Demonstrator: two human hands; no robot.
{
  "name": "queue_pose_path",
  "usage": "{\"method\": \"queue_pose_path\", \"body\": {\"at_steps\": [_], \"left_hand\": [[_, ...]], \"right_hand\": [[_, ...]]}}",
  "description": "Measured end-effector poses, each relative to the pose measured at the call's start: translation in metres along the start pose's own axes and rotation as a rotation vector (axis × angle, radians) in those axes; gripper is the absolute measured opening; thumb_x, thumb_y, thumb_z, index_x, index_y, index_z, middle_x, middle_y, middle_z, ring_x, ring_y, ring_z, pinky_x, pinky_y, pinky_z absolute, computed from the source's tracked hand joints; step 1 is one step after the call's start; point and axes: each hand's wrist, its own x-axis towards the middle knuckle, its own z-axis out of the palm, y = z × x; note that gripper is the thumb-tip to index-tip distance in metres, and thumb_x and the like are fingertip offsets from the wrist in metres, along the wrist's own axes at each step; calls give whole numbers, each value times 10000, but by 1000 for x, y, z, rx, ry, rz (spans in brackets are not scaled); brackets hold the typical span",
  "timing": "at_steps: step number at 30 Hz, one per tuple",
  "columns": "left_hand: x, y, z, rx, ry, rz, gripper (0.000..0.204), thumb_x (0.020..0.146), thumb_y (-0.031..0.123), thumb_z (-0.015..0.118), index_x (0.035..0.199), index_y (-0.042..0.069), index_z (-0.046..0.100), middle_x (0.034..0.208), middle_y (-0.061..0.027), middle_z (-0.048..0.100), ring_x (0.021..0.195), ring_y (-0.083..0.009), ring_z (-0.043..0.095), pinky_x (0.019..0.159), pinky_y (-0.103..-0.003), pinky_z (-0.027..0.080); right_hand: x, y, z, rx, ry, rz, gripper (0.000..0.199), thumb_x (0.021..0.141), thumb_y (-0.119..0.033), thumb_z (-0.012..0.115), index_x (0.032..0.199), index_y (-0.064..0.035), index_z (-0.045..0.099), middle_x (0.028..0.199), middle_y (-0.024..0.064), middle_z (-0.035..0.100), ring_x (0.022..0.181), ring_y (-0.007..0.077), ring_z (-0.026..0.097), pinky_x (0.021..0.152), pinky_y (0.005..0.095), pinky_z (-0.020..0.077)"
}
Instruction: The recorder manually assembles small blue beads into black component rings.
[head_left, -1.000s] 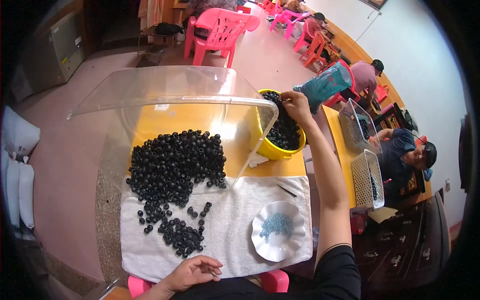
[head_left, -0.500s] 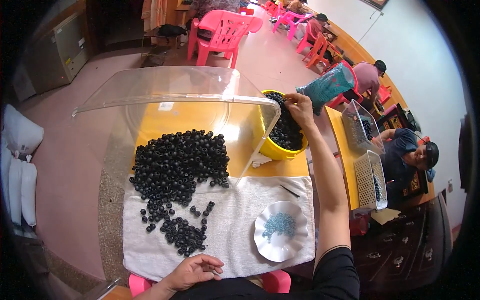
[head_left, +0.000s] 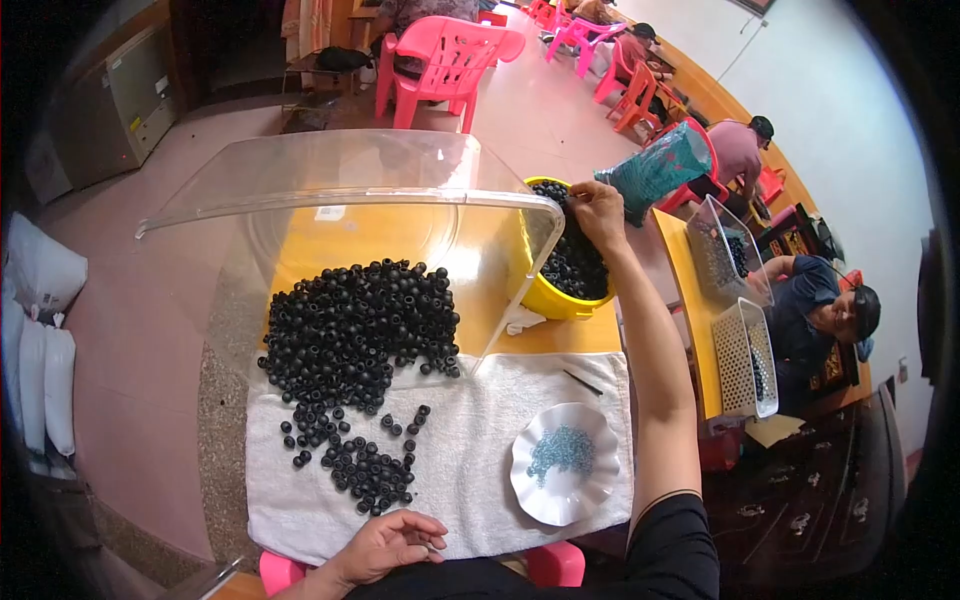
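Observation:
A big heap of black round beads (head_left: 360,320), each with a hole, spreads over the yellow table and onto a white towel (head_left: 470,430). Closer to me lies a smaller cluster of the same beads (head_left: 370,475). My left hand (head_left: 390,545) rests by the towel's near edge, fingers loosely curved and apart from the thumb, holding nothing visible. Reaching far right, my right hand (head_left: 598,215) is over the rim of a yellow bucket (head_left: 560,303) full of black beads (head_left: 575,255). Its fingertips are pinched together at the beads; what they hold is hidden.
A clear plastic cover (head_left: 350,197) arches over the table's far part. On the towel's right are a white scalloped dish (head_left: 540,500) with small blue beads (head_left: 562,453) and a thin black tool (head_left: 582,381). A co-worker (head_left: 815,310) sits at right beside white baskets (head_left: 740,370).
My right hand stays at the bucket, its fingers shifting only slightly. My left hand holds its place. The whole view has shifted a little.

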Motion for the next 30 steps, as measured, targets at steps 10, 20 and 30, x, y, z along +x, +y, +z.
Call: {"method": "queue_pose_path", "body": {"at_steps": [10, 20, 30], "left_hand": [[0, 0, 0, -8, 1, 5, 354, 921, 15, 605, 1253, -49, 499, 1234, -158, 541, 1141, -224, 557, 982, -424, 494], [1, 1, 0, -23, 3, 2, 352, 920, 20, 611, 1248, -44, 503, 1224, -155, 543, 1138, -223, 557, 982, -425, 495], [1, 1, 0, -24, 11, 8, 338, 925, 13, 597, 1244, -49, 502, 1247, -169, 540, 1136, -230, 566, 979, -420, 500]], "right_hand": [[5, 8, -2, -142, 32, -84, 192, 841, -81, 585, 960, -64, 735, 847, 179, 707, 791, 259, 701, 761, 352, 534], [13, 25, 1, 114, 84, -53, 175, 810, 15, 620, 949, -4, 726, 769, 65, 716, 678, 112, 644, 670, 251, 526], [18, 22, 1, -121, -2, -67, 170, 814, -100, 662, 965, -91, 739, 851, 138, 721, 765, 208, 704, 743, 307, 535]]}}
